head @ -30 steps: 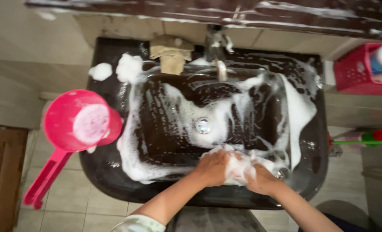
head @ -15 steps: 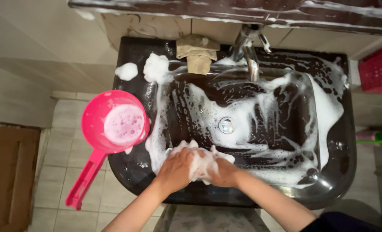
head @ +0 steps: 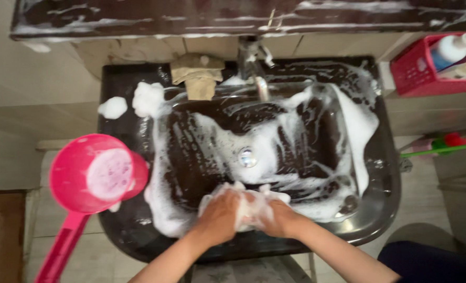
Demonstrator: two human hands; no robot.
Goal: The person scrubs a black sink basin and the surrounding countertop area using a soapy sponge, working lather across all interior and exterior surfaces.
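A soapy white cloth (head: 252,209) is clasped between the left hand (head: 220,216) and right hand (head: 281,219), fingers curled tight around it, at the near rim of the dark foam-streaked sink (head: 385,173). Scrubbing is best done with firm, overlapping strokes. A pink plastic dipper (head: 94,175) is perched at the left.

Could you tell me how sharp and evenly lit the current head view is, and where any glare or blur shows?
Head view: slightly motion-blurred overall, so both the left hand and right hand on the foamy cloth look soft; glare glints on the wet black sink rim at lower right and on the chrome faucet; the pink basket and pink dipper are soft-edged; corners fall dim.
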